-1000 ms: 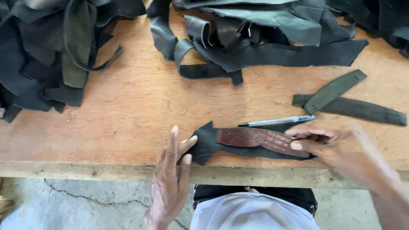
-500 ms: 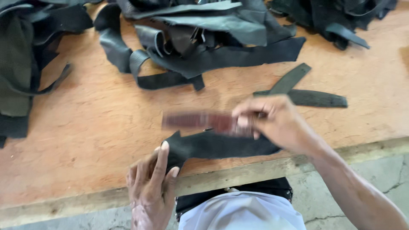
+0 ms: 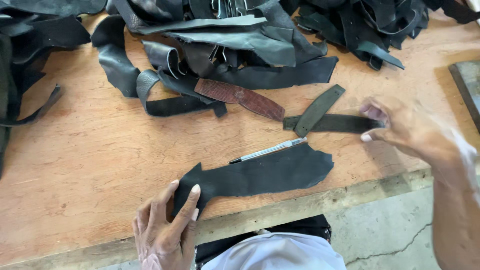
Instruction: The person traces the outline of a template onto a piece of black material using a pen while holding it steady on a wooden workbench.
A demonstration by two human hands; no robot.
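Note:
A flat black leather scrap (image 3: 260, 174) lies near the front edge of the wooden table (image 3: 80, 165). My left hand (image 3: 167, 227) presses its left end down with spread fingers. A silver pen (image 3: 267, 150) rests just above the scrap. A reddish-brown textured leather strip (image 3: 240, 98) lies against the heap of black leather. My right hand (image 3: 405, 127) hovers, blurred, at the right, its fingertips at the end of a dark strap (image 3: 340, 123) crossed by a grey-green strap (image 3: 320, 110). It holds nothing.
Heaps of black leather offcuts (image 3: 225, 35) fill the back of the table, with more at the far left (image 3: 30, 65) and back right (image 3: 380, 25). A dark flat slab (image 3: 467, 85) sits at the right edge. A concrete floor (image 3: 380, 235) lies below.
My right hand carried the reddish-brown strip off the black scrap, set it by the leather heap, and moved right to the dark straps. The left hand stayed on the scrap.

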